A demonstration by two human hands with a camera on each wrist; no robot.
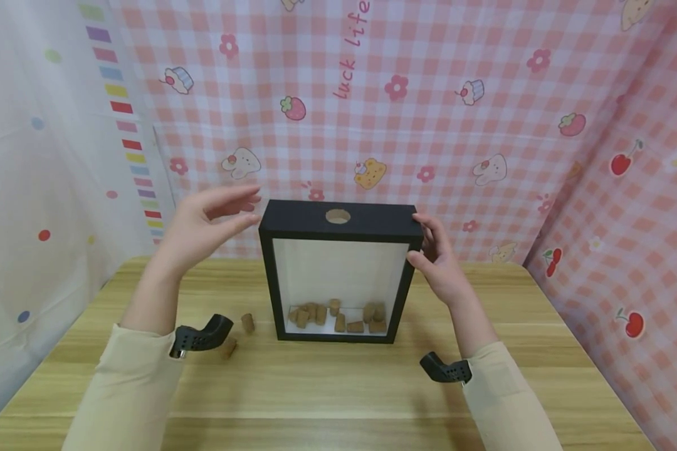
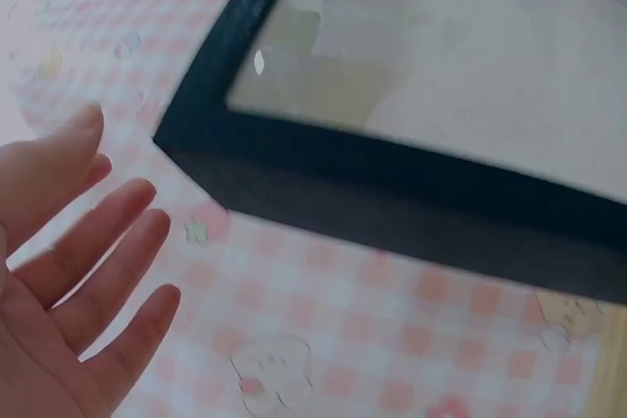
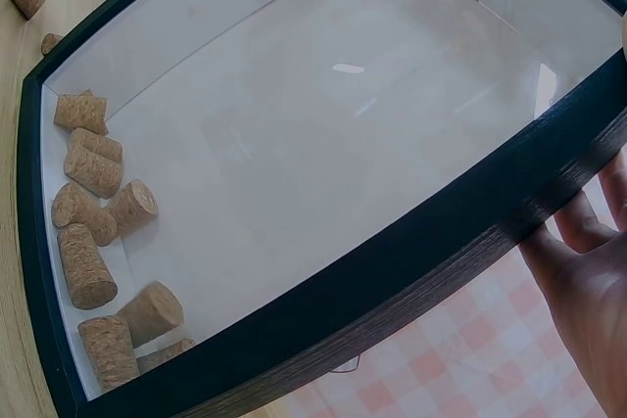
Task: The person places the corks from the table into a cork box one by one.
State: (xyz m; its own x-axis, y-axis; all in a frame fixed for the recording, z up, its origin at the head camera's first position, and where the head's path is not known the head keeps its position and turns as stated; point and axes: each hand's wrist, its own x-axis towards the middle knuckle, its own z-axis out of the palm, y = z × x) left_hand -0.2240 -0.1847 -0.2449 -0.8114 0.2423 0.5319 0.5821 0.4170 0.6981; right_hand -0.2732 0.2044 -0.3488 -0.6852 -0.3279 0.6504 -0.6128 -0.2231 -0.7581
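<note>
A black shadow box frame (image 1: 341, 235) with a clear front and a round hole in its top stands upright on the table. Several cork stoppers (image 1: 355, 327) lie along its bottom inside; the right wrist view shows these tapered corks (image 3: 86, 266) close up. My right hand (image 1: 442, 269) grips the box's upper right edge, thumb at the front and fingers round the side. Just off the upper left corner, my left hand (image 1: 205, 216) is raised with its fingers extended. A gap shows between that hand (image 2: 83, 281) and the box corner in the left wrist view.
Two loose corks, one upright cork (image 1: 248, 322) and one lying cork (image 1: 229, 348), are on the wooden table (image 1: 327, 394) left of the box. A pink checked curtain (image 1: 338, 138) hangs close behind. Black wrist mounts (image 1: 203, 335) stick out from both sleeves.
</note>
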